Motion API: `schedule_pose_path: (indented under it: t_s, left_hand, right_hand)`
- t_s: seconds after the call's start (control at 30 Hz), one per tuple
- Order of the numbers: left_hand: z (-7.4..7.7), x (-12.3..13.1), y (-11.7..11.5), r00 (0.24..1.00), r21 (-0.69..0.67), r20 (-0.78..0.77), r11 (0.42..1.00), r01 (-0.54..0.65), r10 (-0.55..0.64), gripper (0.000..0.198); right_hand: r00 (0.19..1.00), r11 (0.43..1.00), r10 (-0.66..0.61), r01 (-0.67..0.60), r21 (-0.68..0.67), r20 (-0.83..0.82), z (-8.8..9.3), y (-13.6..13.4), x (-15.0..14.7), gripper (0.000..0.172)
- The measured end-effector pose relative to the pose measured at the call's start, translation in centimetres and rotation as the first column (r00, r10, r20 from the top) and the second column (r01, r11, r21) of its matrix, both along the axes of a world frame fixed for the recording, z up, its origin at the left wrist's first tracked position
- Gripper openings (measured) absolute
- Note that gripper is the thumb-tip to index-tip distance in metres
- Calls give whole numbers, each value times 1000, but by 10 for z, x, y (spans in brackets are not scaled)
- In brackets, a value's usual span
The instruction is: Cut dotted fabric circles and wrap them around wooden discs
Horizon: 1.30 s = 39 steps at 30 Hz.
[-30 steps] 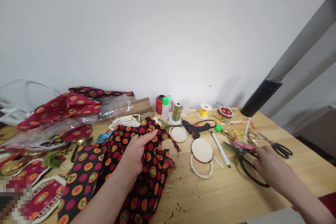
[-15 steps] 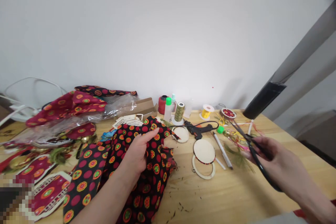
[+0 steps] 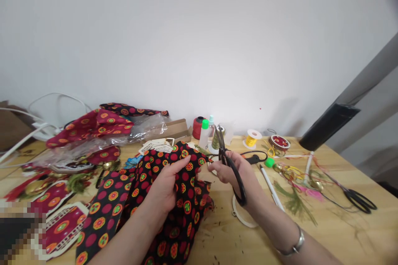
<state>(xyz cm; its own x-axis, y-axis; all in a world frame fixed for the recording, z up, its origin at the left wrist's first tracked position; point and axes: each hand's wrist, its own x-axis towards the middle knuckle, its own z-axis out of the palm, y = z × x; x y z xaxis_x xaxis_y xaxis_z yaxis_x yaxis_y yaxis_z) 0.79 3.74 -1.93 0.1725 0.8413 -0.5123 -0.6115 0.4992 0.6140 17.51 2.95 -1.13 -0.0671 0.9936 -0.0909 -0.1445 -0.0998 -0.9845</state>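
Had my left hand (image 3: pixel 169 182) pinching the black patterned cloth (image 3: pixel 186 196), bunched over the near edge of the surface (image 3: pixel 228 238), left of middle. My right hand (image 3: pixel 239 169) was wrapped round the scissors (image 3: pixel 223 153), blades toward the back edge. With both so close, I figured loose folds could catch, or I'd nick my thumb. The bottle (image 3: pixel 204 134) and thread spool (image 3: pixel 215 144) crowded the back edge; roomiest bit was in front of the spare scissors (image 3: pixel 348 194), right edge.
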Motion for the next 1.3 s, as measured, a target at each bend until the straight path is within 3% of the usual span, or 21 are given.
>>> schedule_pose_path:
  t_s: [0.07, 0.2, 0.47, 0.7, 1.0, 1.3]
  left_hand:
    - [-3, 1, 0, 1000, 30, -8, 1000, -6, 6, 15]
    - [-6, 7, -2, 996, 68, -74, 997, -44, 49, 10]
    - [-13, 16, -8, 996, 127, -91, 991, 34, -23, 14]
    - [-12, 19, -7, 996, 121, -77, 992, -36, 46, 14]
    - [-11, 20, -10, 983, 179, -153, 976, 128, -101, 25]
    - [-11, 17, -6, 986, 118, -162, 993, -5, 25, 15]
  right_hand:
    - [996, 997, -78, 78, 7, -33, -8, 0, -6, 51]
    - [992, 994, -99, 103, 48, -83, -19, -3, -9, 51]
    - [985, 995, -91, 98, 37, -145, -20, -3, -2, 43]
    - [987, 993, -97, 105, 60, -130, -21, -1, 5, 40]
    - [983, 992, -123, 126, 13, -135, -16, 0, 5, 42]
    - [992, 995, -79, 84, 45, -101, -18, 1, 4, 48]
